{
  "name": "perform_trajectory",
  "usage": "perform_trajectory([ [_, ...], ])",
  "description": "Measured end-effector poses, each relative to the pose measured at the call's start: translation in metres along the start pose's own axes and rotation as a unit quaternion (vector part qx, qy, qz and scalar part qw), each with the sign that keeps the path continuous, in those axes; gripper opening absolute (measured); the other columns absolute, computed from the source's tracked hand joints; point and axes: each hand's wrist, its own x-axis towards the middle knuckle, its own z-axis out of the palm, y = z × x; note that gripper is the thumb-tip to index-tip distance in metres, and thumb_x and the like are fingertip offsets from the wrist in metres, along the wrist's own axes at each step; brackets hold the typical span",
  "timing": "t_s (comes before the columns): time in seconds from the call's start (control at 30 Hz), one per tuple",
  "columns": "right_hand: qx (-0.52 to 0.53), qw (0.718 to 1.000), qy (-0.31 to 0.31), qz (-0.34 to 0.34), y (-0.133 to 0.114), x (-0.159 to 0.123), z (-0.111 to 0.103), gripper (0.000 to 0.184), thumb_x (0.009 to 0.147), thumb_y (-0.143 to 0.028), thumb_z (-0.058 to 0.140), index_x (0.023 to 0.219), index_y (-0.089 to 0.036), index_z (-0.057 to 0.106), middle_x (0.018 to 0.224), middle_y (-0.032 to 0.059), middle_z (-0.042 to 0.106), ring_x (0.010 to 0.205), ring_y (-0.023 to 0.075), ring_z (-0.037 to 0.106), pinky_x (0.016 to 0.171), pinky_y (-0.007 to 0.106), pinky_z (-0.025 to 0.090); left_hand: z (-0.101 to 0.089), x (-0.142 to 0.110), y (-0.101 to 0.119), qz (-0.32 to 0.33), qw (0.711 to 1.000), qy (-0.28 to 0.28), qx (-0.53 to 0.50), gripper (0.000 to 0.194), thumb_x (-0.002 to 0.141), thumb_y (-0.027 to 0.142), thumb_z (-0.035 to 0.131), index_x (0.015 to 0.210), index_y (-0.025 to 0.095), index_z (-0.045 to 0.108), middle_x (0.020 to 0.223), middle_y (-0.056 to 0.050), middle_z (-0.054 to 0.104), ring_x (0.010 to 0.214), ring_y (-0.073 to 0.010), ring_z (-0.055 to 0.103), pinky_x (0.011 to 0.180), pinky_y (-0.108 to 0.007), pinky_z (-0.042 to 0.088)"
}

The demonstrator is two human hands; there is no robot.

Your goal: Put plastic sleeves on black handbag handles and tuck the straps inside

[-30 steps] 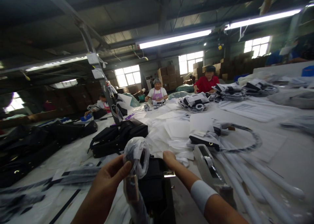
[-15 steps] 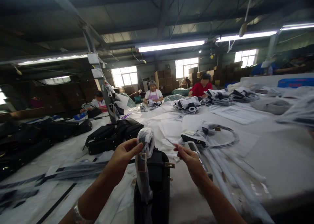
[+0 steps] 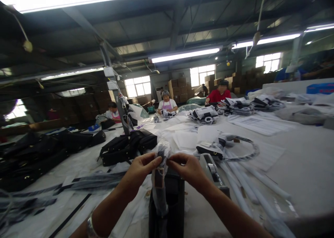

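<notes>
A black handbag (image 3: 172, 199) stands upright on the table right in front of me. Its strap (image 3: 159, 196) is wrapped in clear plastic and rises above the bag, bent into a loop at the top. My left hand (image 3: 142, 168) pinches the wrapped strap from the left, thumb towards me. From the right, the closed fingertips of my right hand (image 3: 186, 168) touch the plastic near the loop; whatever lies under them is hidden. A grey tape dispenser (image 3: 212, 170) sits just beyond my right wrist.
Black bags (image 3: 127, 146) lie ahead to the left, with plastic-covered straps (image 3: 91, 184) nearer me. On the right are a bag with a wrapped handle (image 3: 210, 151) and long plastic-wrapped rolls (image 3: 245, 186). A metal post (image 3: 121, 109) rises from the table. Co-workers (image 3: 167, 106) sit across it.
My right hand has moved left, bringing the thin strip at its fingertips to the wrapped strap. My left hand keeps its pinch. The view has tilted upward slightly and shifted left.
</notes>
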Motion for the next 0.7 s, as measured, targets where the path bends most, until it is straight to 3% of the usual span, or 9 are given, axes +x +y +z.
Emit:
perform_trajectory([
  [0.1,0.146,0.986,-0.063,0.058,-0.003,0.007,0.004,0.035,0.073,-0.042,0.079,0.095,-0.015,0.078,0.09,0.0066,0.077,0.088,0.024,0.069,0.08,0.031,0.05,0.001,-0.001,0.0,0.014,1.0,0.001,0.005,0.043,0.075,0.042,0.076,0.11,0.017,0.075,0.099,-0.007,0.077,0.104,-0.0304,0.065,0.095,-0.037,0.047],
  [0.2,0.295,0.937,-0.134,0.129,-0.003,0.008,0.002,0.044,0.074,-0.04,0.08,0.108,-0.014,0.074,0.099,0.0085,0.075,0.097,0.0232,0.068,0.088,0.032,0.048,-0.002,-0.001,-0.002,0.031,0.999,-0.006,0.012,0.041,0.077,0.042,0.075,0.112,0.019,0.075,0.103,-0.007,0.075,0.105,-0.0285,0.065,0.099,-0.036,0.045],
  [0.27,0.353,0.907,-0.164,0.161,-0.004,0.005,-0.001,0.047,0.071,-0.034,0.083,0.113,-0.015,0.072,0.105,0.0081,0.074,0.104,0.0214,0.066,0.094,0.029,0.046,-0.006,0.0,-0.004,0.037,0.999,0.01,0.012,0.039,0.075,0.041,0.077,0.108,0.021,0.076,0.114,-0.008,0.07,0.106,-0.0278,0.064,0.096,-0.035,0.047],
  [0.33,0.372,0.894,-0.175,0.177,-0.007,0.004,-0.003,0.045,0.071,-0.032,0.083,0.112,-0.016,0.073,0.106,0.0074,0.073,0.105,0.0197,0.065,0.095,0.026,0.045,-0.01,0.002,-0.007,0.041,0.998,0.037,0.013,0.038,0.071,0.041,0.08,0.102,0.021,0.078,0.122,-0.008,0.063,0.106,-0.0277,0.064,0.091,-0.032,0.05],
  [0.47,0.356,0.9,-0.2,0.156,-0.013,0.003,-0.001,0.039,0.081,-0.042,0.075,0.108,-0.014,0.074,0.098,0.0084,0.074,0.093,0.0182,0.067,0.089,0.026,0.049,-0.011,0.004,-0.011,0.05,0.998,0.019,0.041,0.036,0.073,0.042,0.078,0.101,0.019,0.079,0.121,-0.009,0.055,0.109,-0.0281,0.06,0.09,-0.031,0.051],
  [0.57,0.339,0.911,-0.188,0.139,-0.014,0.003,0.005,0.04,0.081,-0.044,0.075,0.105,-0.012,0.074,0.088,0.0083,0.075,0.089,0.0194,0.068,0.092,0.03,0.047,-0.009,0.002,-0.011,0.069,0.996,-0.001,0.061,0.032,0.078,0.041,0.074,0.101,0.018,0.079,0.117,-0.01,0.055,0.116,-0.03,0.055,0.092,-0.032,0.05],
  [0.7,0.328,0.922,-0.161,0.128,-0.012,0.0,0.01,0.039,0.083,-0.041,0.073,0.11,-0.013,0.073,0.088,0.0087,0.075,0.083,0.0209,0.07,0.087,0.034,0.049,-0.004,-0.002,-0.016,0.061,0.997,0.035,0.016,0.043,0.074,0.041,0.077,0.11,0.018,0.073,0.123,-0.011,0.056,0.102,-0.0266,0.064,0.085,-0.033,0.053],
])
